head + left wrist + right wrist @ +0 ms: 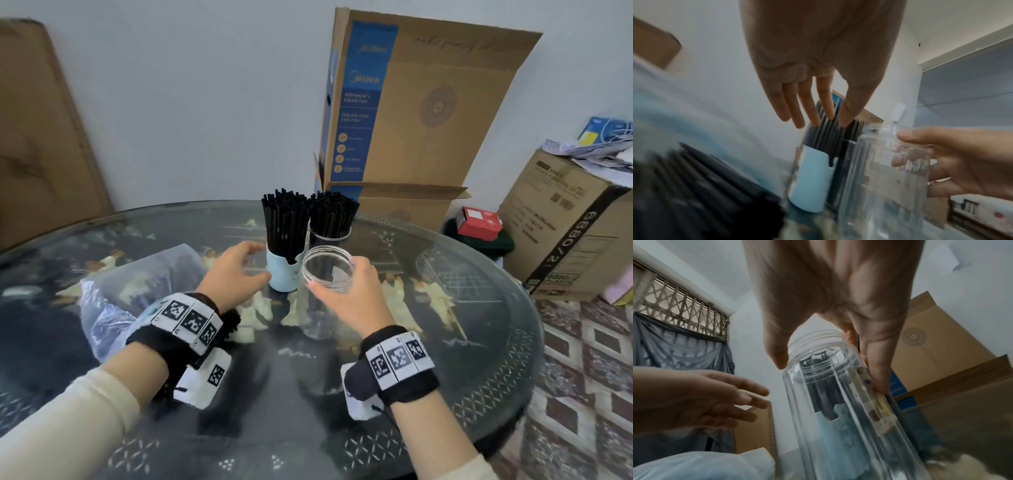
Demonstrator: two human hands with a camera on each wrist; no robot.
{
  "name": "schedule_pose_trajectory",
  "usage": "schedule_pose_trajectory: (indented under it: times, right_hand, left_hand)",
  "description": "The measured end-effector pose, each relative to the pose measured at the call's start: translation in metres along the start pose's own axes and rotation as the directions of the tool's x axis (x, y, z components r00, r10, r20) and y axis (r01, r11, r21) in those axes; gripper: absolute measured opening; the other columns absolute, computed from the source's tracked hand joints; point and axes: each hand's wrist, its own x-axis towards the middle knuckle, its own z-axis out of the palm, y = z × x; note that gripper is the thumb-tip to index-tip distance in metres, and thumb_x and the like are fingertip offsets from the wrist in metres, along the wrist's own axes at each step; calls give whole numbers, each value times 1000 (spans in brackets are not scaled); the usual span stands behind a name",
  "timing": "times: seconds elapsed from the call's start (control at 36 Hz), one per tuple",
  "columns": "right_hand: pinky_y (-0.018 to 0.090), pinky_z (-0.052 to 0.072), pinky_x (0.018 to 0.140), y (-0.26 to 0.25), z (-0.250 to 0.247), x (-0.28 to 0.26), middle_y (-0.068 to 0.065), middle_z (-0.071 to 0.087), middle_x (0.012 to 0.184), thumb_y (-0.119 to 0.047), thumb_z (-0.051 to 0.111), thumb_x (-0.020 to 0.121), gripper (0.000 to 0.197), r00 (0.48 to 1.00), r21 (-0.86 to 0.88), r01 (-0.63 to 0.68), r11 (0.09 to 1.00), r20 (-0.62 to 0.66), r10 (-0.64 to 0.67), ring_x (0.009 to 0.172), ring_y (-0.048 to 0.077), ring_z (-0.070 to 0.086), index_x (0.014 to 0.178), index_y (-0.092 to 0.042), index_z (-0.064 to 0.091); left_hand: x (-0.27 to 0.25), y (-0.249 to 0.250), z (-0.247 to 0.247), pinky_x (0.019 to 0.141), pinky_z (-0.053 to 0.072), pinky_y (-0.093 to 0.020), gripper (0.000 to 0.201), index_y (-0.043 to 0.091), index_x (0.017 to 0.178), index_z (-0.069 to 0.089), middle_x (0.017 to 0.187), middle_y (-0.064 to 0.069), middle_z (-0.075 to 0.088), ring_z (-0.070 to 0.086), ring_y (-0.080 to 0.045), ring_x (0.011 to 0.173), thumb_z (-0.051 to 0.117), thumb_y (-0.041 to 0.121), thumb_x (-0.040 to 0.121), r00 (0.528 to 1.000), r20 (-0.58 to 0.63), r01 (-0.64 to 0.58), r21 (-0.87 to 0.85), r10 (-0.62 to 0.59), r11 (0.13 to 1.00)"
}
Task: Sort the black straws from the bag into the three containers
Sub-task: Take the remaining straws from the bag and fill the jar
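My right hand (339, 277) grips a clear, empty plastic jar (322, 308) near its rim, thumb on the near side and fingers (875, 363) on the far side. Just left of it stands a light blue cup (284, 270) packed with upright black straws (284, 222). Behind both, a second clear jar (330, 236) also holds black straws. My left hand (255, 263) hovers open and holds nothing, its straight fingers (807, 107) close beside the blue cup (809, 178). A clear plastic bag (144, 284) with more black straws (705, 186) lies at the left.
Everything sits on a round, patterned glass table (462, 308) whose edge curves away at the right. Tall cardboard boxes (411, 113) stand behind the containers. A further carton (565, 233) and a red box (479, 222) are on the floor at the right.
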Motion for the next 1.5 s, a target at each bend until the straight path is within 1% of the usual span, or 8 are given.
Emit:
schedule_pose_trajectory:
  times: [0.14,0.28,0.42,0.53,0.83,0.94,1.17,1.5]
  right_hand:
    - [26,37,99,-21,19,-8,5,39,142,-53,77,72,94,1000,42,-5,999,-2,5,127,16,42,143,-10,31]
    - [45,19,119,-30,23,-29,16,1,157,-61,71,74,116,992,-133,73,988,-92,-85,147,31,6,153,-11,2]
    - [38,35,107,-48,43,-54,16,33,141,-42,67,83,71,834,-259,401,878,-292,-467,131,31,33,138,-6,40]
    - [32,45,94,-65,79,-67,5,51,115,-31,61,88,36,799,-200,565,801,-110,-591,108,21,49,116,-8,56]
    - [34,31,109,-108,181,-34,16,49,142,-34,42,101,48,745,-231,484,844,614,-259,133,30,43,139,-4,46]
    - [43,30,114,-107,205,-17,20,36,149,-44,42,99,66,754,-399,458,795,647,-110,137,36,37,151,-9,23]
    - [45,45,99,-106,223,-10,22,44,133,-33,53,95,61,754,-407,509,759,636,-164,117,40,52,148,-26,26]
    - [35,45,89,-112,217,-9,12,48,115,-9,55,87,30,718,-320,533,783,661,-218,101,33,56,113,-24,60]
  left_hand:
    - [-34,-13,-53,88,50,-31,21,40,89,60,101,13,66,61,-10,92,69,23,81,998,47,-50,118,45,992]
    - [-66,-37,-100,85,47,-33,13,48,88,58,102,7,59,56,-13,95,59,48,76,992,125,-41,292,5,956]
    - [-87,-67,-116,93,36,-28,29,49,103,62,114,0,47,46,-15,109,63,36,77,954,274,20,343,-120,939]
    - [-91,-80,-112,90,44,-32,46,49,105,61,114,-4,52,54,-21,104,54,8,86,963,246,28,305,-107,952]
    - [-81,-77,-116,79,51,-31,44,32,103,68,113,1,67,64,-20,92,47,-2,83,997,13,77,184,-81,980]
    - [-79,-78,-117,80,47,-26,40,28,108,69,119,2,66,64,-18,99,49,1,87,997,0,76,155,-77,985]
    - [-77,-84,-120,87,45,-25,36,28,107,70,126,2,62,60,-19,102,56,2,87,998,4,66,64,-66,996]
    - [-74,-87,-123,79,48,-24,39,32,109,69,130,2,60,65,-20,93,53,2,88,997,19,71,88,-73,994]
